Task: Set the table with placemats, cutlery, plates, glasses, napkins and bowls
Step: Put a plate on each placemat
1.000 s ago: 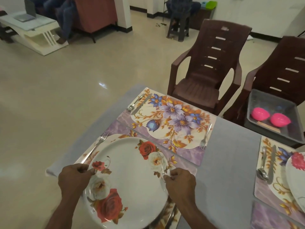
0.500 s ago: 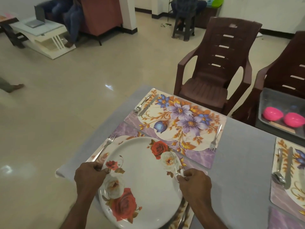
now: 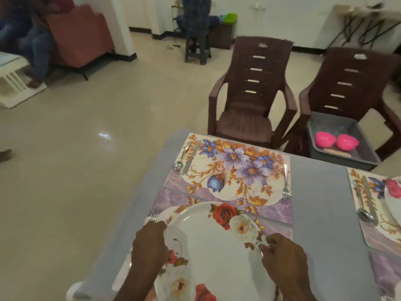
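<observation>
Grey table (image 3: pixel 321 213) is filling lower right of frame. Near placemat (image 3: pixel 171 199) is lying bottom centre w/ plate (image 3: pixel 214 244) sitting on it. Left hand (image 3: pixel 149 246) & right hand (image 3: pixel 284 255) are gripping plate's opposite rims, fingers curled. Fork (image 3: pixel 153 215) is lying just left of plate.
</observation>
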